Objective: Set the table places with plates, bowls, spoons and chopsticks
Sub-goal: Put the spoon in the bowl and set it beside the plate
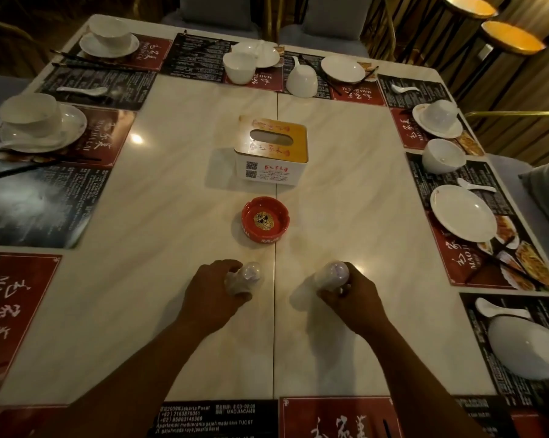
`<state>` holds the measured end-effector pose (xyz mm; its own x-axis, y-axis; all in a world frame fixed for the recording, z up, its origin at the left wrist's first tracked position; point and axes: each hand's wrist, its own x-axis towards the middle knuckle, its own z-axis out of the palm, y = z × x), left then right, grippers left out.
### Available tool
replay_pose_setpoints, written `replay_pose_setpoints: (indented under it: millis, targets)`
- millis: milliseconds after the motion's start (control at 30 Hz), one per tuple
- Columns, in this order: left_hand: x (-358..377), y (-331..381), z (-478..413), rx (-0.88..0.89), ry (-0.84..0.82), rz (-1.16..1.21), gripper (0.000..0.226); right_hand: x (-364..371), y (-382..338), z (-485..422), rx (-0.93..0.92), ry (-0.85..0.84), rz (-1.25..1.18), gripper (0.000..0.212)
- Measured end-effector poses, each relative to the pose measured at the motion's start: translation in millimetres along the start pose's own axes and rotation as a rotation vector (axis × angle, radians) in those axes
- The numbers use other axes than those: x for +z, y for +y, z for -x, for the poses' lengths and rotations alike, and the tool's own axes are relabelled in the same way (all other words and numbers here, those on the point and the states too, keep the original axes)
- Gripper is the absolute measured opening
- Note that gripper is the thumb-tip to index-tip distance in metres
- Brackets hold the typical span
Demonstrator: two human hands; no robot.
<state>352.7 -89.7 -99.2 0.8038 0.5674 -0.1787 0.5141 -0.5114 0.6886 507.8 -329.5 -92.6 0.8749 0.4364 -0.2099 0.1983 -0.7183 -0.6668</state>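
In the head view, the red placemats [20,298] around the counter [172,216] carry "MAOJIACAI" beside large white brush characters. The black mat [216,418] at the near edge reads "Jakarta Pusat", "MAOJIACAI88" and "Apartemen mediterania gajah mada blok TUC 07". At the centre, the tissue box [271,153] shows two QR codes on its white side and red characters on its wooden lid. Just nearer sits a red ashtray [265,220] with a gold emblem; its rim lettering is too small to read.

The left hand [210,292] has its fingers curled round a small clear cup [247,276]. The right hand [355,300] has its fingers clamped on a second clear cup [333,275]. The two cups are on either side of the counter's centre seam, near the ashtray, and both are blurred.

The tableware is plain glossy white and sits on the mats along the edges. At the far left corner a corner bowl [110,28] stands on a corner plate [108,45], with dark chopsticks [86,63] and a left spoon [82,90] lying nearer. On the right side a bare plate [462,213] has a right spoon [475,184] just beyond it and a right bowl [442,156] farther on. At the near right an overturned bowl [522,349] lies beside a near spoon [494,308].

Pale marble spreads wide on both sides of the hands, and mats line all four edges.
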Motion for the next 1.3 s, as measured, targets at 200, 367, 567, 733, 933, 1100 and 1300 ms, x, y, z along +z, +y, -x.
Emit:
replay_pose_setpoints:
  millis: [200,367,567,733,933,1100,1300]
  targets:
    - [-5,6,-2,-0.01,0.016,0.022,0.049,32,-29,-4,-0.016,-0.026,0.033,0.059]
    - [-9,5,-4,-0.052,0.013,0.021,0.052,45,-46,-10,0.007,-0.032,0.011,0.055]
    - [-7,10,0,-0.065,0.024,0.039,0.052,50,-47,-6,-0.006,-0.041,0.005,0.054]
    - [-6,9,1,-0.081,0.027,0.036,0.053,52,-44,-5,-0.003,-0.026,0.005,0.05]
    - [-4,8,-1,-0.087,0.011,0.054,0.054,52,-42,-3,-0.007,-0.011,-0.03,0.045]
    - [1,8,0,-0.063,0.035,0.051,0.054,52,-39,-4,-0.011,-0.014,-0.033,0.045]
    - [4,5,-1,-0.079,0.026,0.045,0.057,52,-38,-4,-0.033,-0.026,-0.021,0.052]
